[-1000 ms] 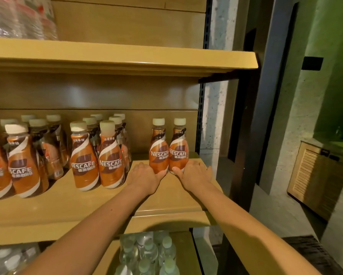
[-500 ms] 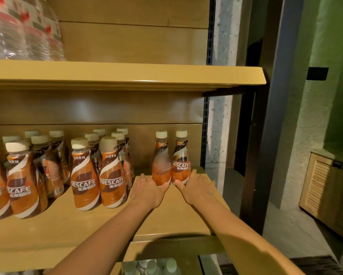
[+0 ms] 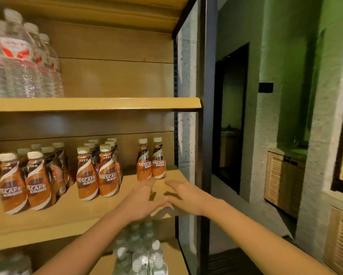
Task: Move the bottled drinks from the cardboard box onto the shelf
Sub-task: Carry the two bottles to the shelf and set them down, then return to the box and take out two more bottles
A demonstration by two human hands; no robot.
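Observation:
Two orange coffee bottles with cream caps stand side by side near the right end of the middle wooden shelf. My left hand and my right hand hover just in front of them, fingers spread, holding nothing and no longer touching the bottles. More of the same bottles stand in rows to the left: one group mid-shelf and another at the far left. The cardboard box is out of view.
Clear water bottles fill the left of the upper shelf. Shrink-wrapped water bottles sit on the shelf below. A black metal upright frames the shelf's right side. Beyond it are a green wall and slatted wooden cabinets.
Both hands let go of the two right-hand bottles and drew back towards me. The view tilted upward and shifted, showing more of the upper shelf.

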